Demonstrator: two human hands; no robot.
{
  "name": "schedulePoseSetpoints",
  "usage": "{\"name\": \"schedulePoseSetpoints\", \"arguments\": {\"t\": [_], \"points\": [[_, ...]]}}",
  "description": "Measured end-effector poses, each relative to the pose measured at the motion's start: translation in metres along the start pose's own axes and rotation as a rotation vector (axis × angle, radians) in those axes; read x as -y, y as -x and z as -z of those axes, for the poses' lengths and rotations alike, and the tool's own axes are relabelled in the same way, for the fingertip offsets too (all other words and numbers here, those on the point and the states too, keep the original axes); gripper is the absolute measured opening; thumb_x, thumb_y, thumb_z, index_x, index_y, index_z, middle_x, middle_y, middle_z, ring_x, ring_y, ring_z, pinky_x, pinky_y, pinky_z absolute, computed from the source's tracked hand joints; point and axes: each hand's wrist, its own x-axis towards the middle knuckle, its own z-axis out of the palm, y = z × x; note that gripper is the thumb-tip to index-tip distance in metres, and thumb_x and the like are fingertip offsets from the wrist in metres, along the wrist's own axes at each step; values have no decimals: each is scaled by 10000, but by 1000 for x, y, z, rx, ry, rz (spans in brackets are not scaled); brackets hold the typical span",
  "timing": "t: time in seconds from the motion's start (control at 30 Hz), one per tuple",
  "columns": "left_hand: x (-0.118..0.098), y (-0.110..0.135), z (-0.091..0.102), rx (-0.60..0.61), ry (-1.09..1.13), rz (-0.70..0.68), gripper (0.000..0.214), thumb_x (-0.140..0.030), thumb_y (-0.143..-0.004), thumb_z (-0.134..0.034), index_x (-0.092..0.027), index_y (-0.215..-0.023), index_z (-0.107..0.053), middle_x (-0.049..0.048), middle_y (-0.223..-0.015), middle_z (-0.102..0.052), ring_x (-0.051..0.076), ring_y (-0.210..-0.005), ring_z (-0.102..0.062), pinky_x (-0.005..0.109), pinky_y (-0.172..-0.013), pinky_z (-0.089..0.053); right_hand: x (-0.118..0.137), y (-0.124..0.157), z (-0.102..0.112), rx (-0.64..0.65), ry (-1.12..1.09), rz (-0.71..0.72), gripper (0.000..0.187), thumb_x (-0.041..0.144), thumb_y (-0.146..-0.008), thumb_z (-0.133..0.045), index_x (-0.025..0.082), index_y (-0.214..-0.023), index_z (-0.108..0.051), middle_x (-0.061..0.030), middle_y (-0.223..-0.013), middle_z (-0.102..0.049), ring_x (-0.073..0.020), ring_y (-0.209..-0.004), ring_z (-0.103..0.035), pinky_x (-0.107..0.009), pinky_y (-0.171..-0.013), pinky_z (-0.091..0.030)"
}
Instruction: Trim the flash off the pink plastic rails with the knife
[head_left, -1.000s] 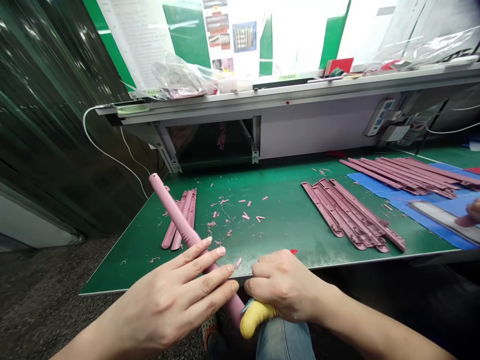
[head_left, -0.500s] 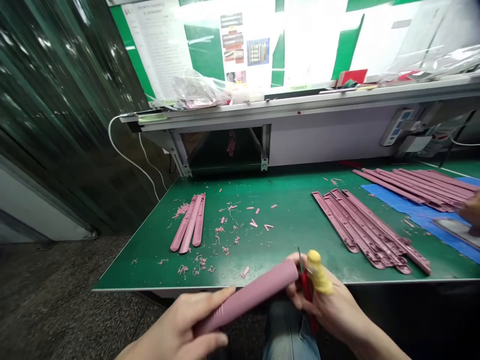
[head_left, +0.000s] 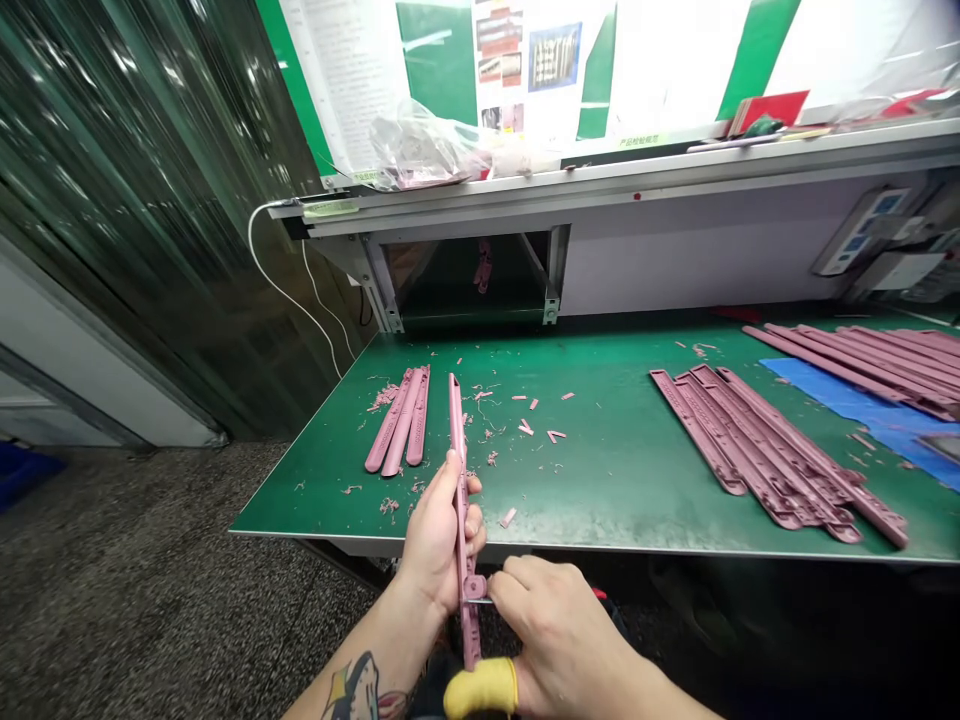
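My left hand point(head_left: 439, 540) is closed around a long pink plastic strip point(head_left: 456, 420), which stands nearly edge-on and points away from me over the table's front edge. Ribs and a small round boss show on its near part. My right hand point(head_left: 551, 610) is closed on a red-handled knife, mostly hidden by the fingers; its thin blade point(head_left: 480, 601) lies against the strip just below the boss. A yellow finger cot point(head_left: 484, 687) covers the right thumb, which rests at the strip's near end.
Three pink strips point(head_left: 401, 420) lie on the green table point(head_left: 585, 510) at left, near scattered shavings point(head_left: 390, 505). More strips point(head_left: 757, 450) are piled at right, others point(head_left: 870, 360) on blue sheeting point(head_left: 810, 385). A shelf point(head_left: 600, 180) with plastic bags point(head_left: 424, 145) spans the back.
The strip has turned from its smooth, slanting face to edge-on, far end raised away from me. My right hand has brought the blade against its near part. The view has shifted right and down.
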Motion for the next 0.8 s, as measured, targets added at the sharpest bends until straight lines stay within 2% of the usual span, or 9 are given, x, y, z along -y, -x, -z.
{"name": "schedulePoseSetpoints", "arguments": {"t": [0.13, 0.2, 0.27, 0.33, 0.4, 0.53, 0.63, 0.7, 0.8], "points": [[0, -1, 1, 26, 126, 8, 306, -440, -786, -678, -176, -796, -525, -59, -664, -563, -15, -304, -354, 106, -257, -242, 0, 6, 3, 1, -23, 203, 648, 570, -980, -250, 178, -524, -491, 4, -480, -493, -118, -415, -379, -311, -453, -157], [-1, -2, 3, 67, 190, 43, 280, -428, -841, -617, -161, -814, -538, -40, -676, -573, -9, -309, -366, 109, -250, -259, -1, 9, 5, -9, -76, 278, 638, 468, -1018, -214, 177, -536, -513, 9, -472, -468, -119, -418, -368, -304, -445, -171], [-3, -2, 4, 135, 261, 90, 270, -412, -910, -513, -148, -872, -560, -20, -684, -579, 5, -320, -395, 112, -251, -289, -3, 9, 6, -12, -139, 210, 674, 574, -984, -179, 171, -629, -586, 5, -509, -474, -126, -446, -395, -290, -443, -206], [-4, 1, 3, 213, 341, 120, 289, -386, -961, -407, -153, -1002, -573, -11, -713, -584, 11, -346, -427, 103, -263, -317, -5, 6, 5, -6, -159, 85, 761, 754, -876, -174, 158, -694, -610, -6, -553, -492, -136, -471, -416, -289, -446, -227], [-5, 3, 0, 282, 415, 139, 324, -361, -986, -343, -160, -1123, -557, -12, -724, -582, 5, -356, -434, 86, -265, -317, -5, 1, 4, -25, -140, 49, 781, 820, -816, -180, 168, -622, -565, -7, -545, -482, -137, -463, -397, -295, -441, -205], [-6, 7, -5, 354, 505, 165, 371, -341, -997, -313, -126, -1208, -531, -10, -707, -589, 0, -335, -415, 78, -243, -291, -1, -1, 1, -32, -182, 158, 680, 647, -945, -216, 180, -533, -489, 0, -496, -463, -122, -438, -351, -303, -436, -174], [-8, 6, -5, 367, 508, 160, 371, -331, -994, -321, -124, -1227, -523, -14, -691, -579, 8, -328, -393, 90, -241, -298, 4, 15, -7, -61, -349, 233, 621, 444, -1018, -220, 172, -541, -511, 14, -466, -439, -106, -418, -329, -283, -418, -184], [-10, 4, -2, 348, 481, 133, 377, -330, -994, -314, -122, -1233, -517, -20, -683, -559, 9, -337, -388, 92, -249, -306, 8, 33, -16, -29, -614, 88, 610, 460, -1017, -214, 169, -613, -566, 30, -460, -411, -90, -396, -337, -234, -394, -233], [-13, -1, 3, 272, 393, 68, 337, -310, -987, -351, -137, -1226, -515, -35, -694, -524, -5, -377, -424, 75, -286, -325, 14, 61, -29, 114, -965, -330, 640, 565, -988, -160, 162, -835, -634, 64, -455, -324, -80, -343, -310, -180, -352, -302]]}}
